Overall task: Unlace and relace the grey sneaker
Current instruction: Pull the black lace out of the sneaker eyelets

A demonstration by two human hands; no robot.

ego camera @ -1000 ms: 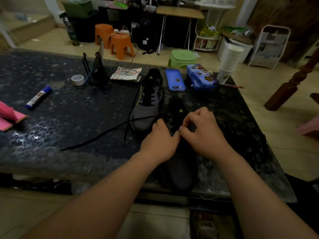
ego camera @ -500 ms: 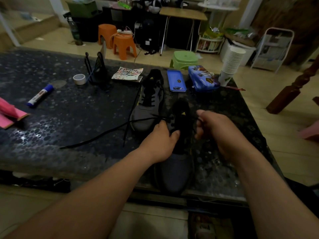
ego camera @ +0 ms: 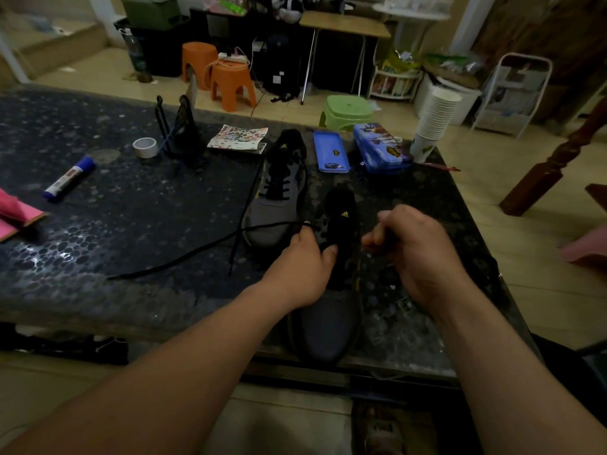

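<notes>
A grey sneaker (ego camera: 325, 326) with a black tongue lies at the table's near edge, toe toward me. My left hand (ego camera: 303, 270) holds its left side, with fingers at the upper eyelets. A black lace (ego camera: 184, 257) runs from there leftward across the table. My right hand (ego camera: 410, 251) hovers just right of the shoe, fingers curled and pinching a dark lace end. A second grey sneaker (ego camera: 279, 198) lies behind, its laces loose.
On the dark speckled table (ego camera: 131, 208) sit a blue marker (ego camera: 69, 178), a tape roll (ego camera: 144, 147), a black stand (ego camera: 180, 133), a sticker sheet (ego camera: 239, 137), a blue tray (ego camera: 330, 152), a blue pencil case (ego camera: 381, 147) and stacked paper cups (ego camera: 433, 119). Pink cloth (ego camera: 16, 215) lies at left.
My right hand has pulled away from the tongue to the right of the shoe, drawing a lace end out. My left hand stays on the shoe's left side.
</notes>
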